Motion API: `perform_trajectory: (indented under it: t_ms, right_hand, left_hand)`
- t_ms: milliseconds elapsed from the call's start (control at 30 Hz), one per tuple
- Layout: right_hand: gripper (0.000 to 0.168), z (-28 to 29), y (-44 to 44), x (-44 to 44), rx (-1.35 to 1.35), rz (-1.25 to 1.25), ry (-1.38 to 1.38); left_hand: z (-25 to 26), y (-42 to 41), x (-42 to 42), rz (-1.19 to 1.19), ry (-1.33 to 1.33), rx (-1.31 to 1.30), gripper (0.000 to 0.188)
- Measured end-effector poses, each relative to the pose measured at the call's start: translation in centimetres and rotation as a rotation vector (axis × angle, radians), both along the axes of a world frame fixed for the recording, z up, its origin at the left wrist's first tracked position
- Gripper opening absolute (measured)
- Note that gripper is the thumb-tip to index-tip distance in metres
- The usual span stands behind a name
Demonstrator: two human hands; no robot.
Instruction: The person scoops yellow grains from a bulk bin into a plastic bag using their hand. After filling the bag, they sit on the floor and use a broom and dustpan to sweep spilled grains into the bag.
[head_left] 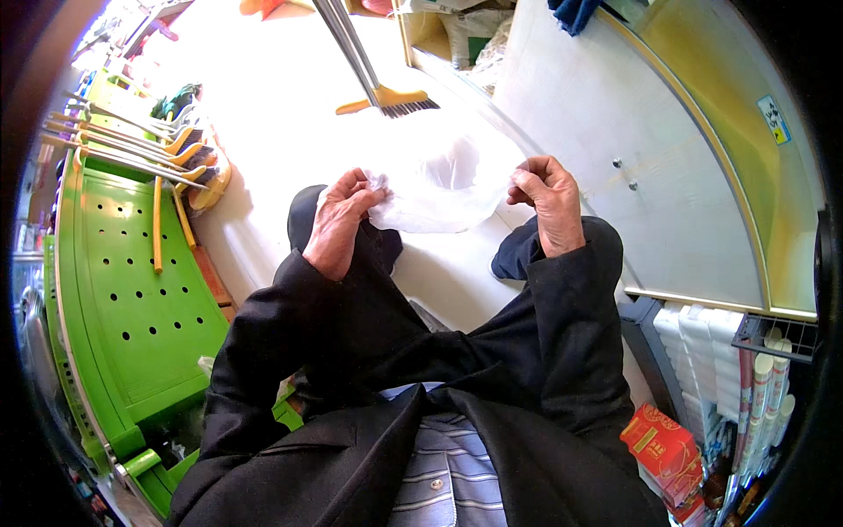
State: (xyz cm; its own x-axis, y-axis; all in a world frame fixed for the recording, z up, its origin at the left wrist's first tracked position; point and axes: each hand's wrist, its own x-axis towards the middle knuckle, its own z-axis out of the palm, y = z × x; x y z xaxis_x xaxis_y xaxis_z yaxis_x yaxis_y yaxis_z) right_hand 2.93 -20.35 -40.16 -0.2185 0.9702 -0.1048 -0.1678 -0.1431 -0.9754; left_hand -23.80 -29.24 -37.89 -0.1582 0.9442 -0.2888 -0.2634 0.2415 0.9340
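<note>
A thin white plastic bag point(441, 191) is spread between my two hands, in front of my knees. My left hand point(342, 217) pinches its gathered left edge between thumb and fingers. At the opposite edge, my right hand point(548, 197) holds the film between thumb and bent fingers. The bag's far part blends into the bright floor, so its full outline cannot be told. I see a greyish oval area in the middle of the bag. Both forearms, in black sleeves, rest near my thighs.
A broom with yellow head point(398, 100) stands beyond the bag. More brooms point(178, 148) lean at the left by a green perforated metal rack point(141, 277). To the right are a pale cabinet panel point(632, 178), white packs point(705, 349) and a red box point(662, 444).
</note>
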Motion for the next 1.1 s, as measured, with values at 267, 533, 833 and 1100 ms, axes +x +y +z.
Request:
perform_trajectory:
  t_ms: [267, 533, 833, 1100]
  right_hand:
    - [0.008, 1.4, 0.3, 0.8, 0.054, 0.087, -0.027]
    - [0.011, 1.2, 2.5, 2.3, 0.013, 0.082, -0.140]
    - [0.017, -3.3, 5.3, 2.0, 0.056, 0.280, -0.812]
    - [0.086, 2.2, 13.2, -13.9, 0.657, 0.261, -0.715]
  left_hand:
    - [1.4, 1.3, 1.0, -0.237, 0.152, -0.075, 0.070]
    - [-1.0, 4.2, 0.9, -0.112, -0.080, -0.188, 0.020]
    - [-3.8, 8.7, -0.6, -0.077, -0.299, -0.151, 0.012]
    - [-5.8, 8.2, -0.7, -0.057, -0.192, -0.337, 0.026]
